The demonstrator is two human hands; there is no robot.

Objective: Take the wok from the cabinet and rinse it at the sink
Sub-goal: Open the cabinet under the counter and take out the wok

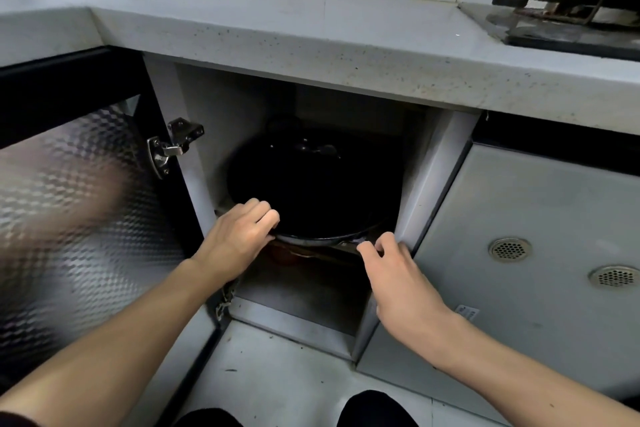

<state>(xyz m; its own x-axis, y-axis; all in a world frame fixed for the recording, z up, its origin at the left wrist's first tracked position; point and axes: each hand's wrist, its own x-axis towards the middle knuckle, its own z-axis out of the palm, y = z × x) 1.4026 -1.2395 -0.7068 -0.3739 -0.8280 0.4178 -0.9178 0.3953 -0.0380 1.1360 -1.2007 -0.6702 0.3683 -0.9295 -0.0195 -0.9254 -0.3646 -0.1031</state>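
Wok (311,191): black, wide, sits on the upper shelf inside the open cabinet (446,163), under the countertop (311,38). Mouth tilted toward the person, near rim low at the shelf's front edge, far rim higher and deeper in the dark.
Rim line: the near rim runs left-right across the opening; both hands meet it from the front, so the pull-out path judged from here is straight toward the person.
Left hand (239,236): fingers curled over the near rim at its left part, thumb beneath; it grips the wok.
Right hand (391,263): at the right end of the near rim, fingertips bent at a thin pale edge there. Whether it pinches the rim or only touches it, cannot tell.
Nearer hand: left is further onto the wok; right is at its margin, beside the cabinet's right post.
Handle: not made out in the dark.
Below: something reddish-brown on the lower level, partly hidden.
Door (86,204): swung open left, patterned metal face, blurred.
Stove (568,7): on the countertop, far right.
Sink: not in view.
Stage: judged 1st step, wok not yet lifted out.
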